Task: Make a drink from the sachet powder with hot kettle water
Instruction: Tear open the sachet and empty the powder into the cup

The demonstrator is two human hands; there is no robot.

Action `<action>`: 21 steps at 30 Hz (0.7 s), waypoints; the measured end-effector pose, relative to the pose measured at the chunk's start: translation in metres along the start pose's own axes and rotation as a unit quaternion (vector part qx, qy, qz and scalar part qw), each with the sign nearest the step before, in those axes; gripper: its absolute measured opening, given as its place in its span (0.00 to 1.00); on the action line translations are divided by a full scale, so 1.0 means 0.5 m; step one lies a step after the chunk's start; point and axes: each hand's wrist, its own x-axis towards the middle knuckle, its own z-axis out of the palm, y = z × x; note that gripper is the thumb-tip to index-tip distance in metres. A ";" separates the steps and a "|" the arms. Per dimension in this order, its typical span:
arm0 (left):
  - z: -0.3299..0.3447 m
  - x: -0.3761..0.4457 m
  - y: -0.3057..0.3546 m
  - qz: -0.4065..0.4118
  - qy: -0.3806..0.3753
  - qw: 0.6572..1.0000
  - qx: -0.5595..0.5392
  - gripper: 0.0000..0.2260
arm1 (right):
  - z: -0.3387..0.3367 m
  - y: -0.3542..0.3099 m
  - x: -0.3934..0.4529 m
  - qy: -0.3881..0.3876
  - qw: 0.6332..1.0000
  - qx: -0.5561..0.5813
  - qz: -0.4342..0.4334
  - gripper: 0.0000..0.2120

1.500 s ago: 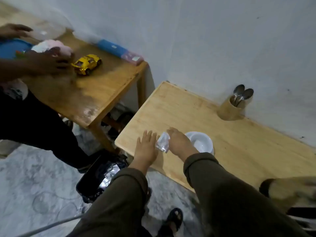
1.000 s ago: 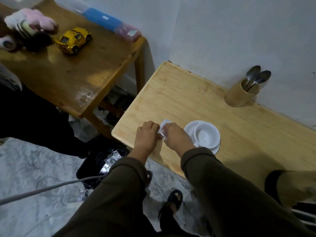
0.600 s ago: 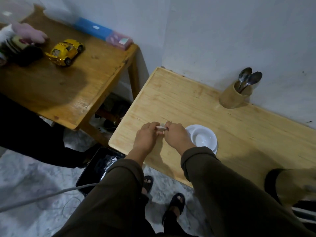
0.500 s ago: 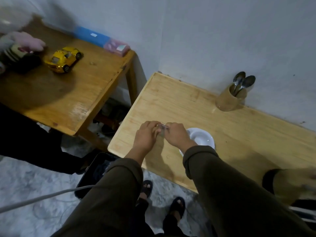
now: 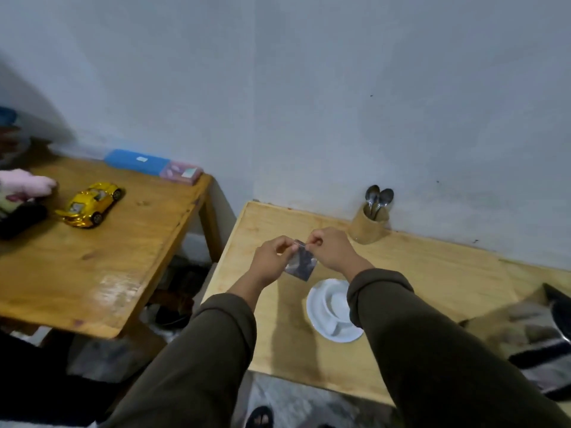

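Observation:
A small silvery sachet (image 5: 301, 264) hangs in the air above the light wooden table (image 5: 432, 282). My left hand (image 5: 273, 257) pinches its top left corner and my right hand (image 5: 332, 248) pinches its top right corner, fingers almost touching. Just below and to the right stands a white cup on a white saucer (image 5: 332, 313), partly hidden by my right sleeve. No kettle is in view.
A wooden holder with spoons (image 5: 369, 223) stands by the wall. A second wooden table (image 5: 92, 257) on the left carries a yellow toy car (image 5: 91, 203), a blue box (image 5: 137, 161) and a pink soft toy (image 5: 21, 185). A striped cloth-like thing (image 5: 531, 332) lies at the right edge.
Both hands have lifted the sachet off the tabletop and now hold it up by its top edge. The camera has tilted upward toward the wall.

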 end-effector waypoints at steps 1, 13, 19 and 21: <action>0.002 0.009 0.012 -0.010 -0.007 0.999 -0.032 0.10 | -0.011 0.000 -0.002 0.009 1.000 -0.004 0.005 0.08; 0.065 0.064 0.127 0.021 -0.086 0.993 -0.084 0.05 | -0.131 0.038 -0.015 0.088 0.991 0.065 0.076 0.04; 0.093 0.079 0.155 0.027 -0.030 0.997 -0.067 0.09 | -0.166 0.051 -0.020 0.093 0.986 0.067 0.118 0.09; 0.101 0.076 0.165 0.040 0.006 0.997 -0.062 0.09 | -0.182 0.060 -0.021 0.090 0.982 0.063 0.153 0.16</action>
